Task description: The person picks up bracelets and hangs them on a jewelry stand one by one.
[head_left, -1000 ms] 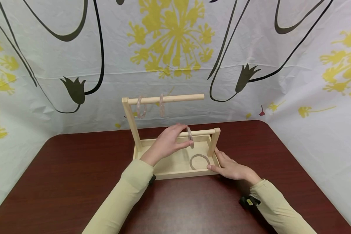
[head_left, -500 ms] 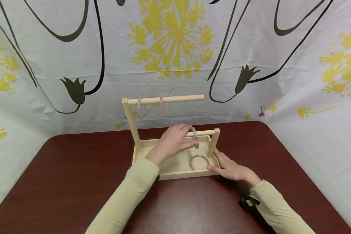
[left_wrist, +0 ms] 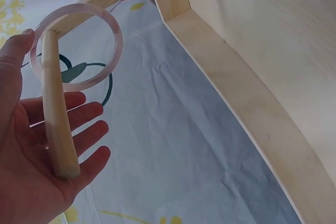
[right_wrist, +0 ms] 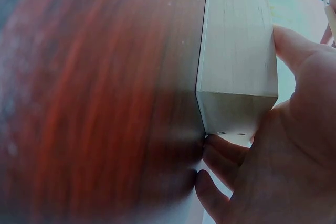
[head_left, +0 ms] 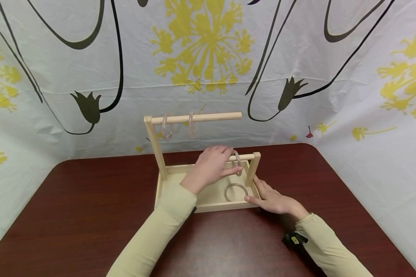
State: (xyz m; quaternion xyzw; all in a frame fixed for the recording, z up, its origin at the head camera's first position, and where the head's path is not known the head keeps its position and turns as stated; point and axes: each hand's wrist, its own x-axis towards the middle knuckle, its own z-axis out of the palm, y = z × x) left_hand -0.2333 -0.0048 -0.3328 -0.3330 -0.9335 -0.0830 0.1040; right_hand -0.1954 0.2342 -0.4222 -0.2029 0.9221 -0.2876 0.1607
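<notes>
My left hand (head_left: 211, 165) pinches a pale pink translucent bangle (left_wrist: 118, 40) between thumb and index finger. The bangle encircles the lower bar (left_wrist: 59, 114) of a wooden jewelry stand (head_left: 225, 206), near the right post (head_left: 253, 169) in the head view. In the left wrist view the bar's free end lies over the palm, other fingers loosely spread. At the stand's right end, my right hand (head_left: 275, 198) grips the tray corner, thumb at the front rim and fingers along the outer side. Another bangle (head_left: 235, 184) lies in the tray beside that thumb.
Two pink bangles, one (head_left: 164, 129) near the left post and another (head_left: 192, 129) beside it, hang on the stand's upper bar (head_left: 218, 116). The stand sits on a dark red-brown table (head_left: 72, 207). Behind the table hangs a white flower-printed cloth (head_left: 131, 77).
My left hand has slid the bangle rightward along the lower bar, toward the right post. The right hand and the stand have stayed in place.
</notes>
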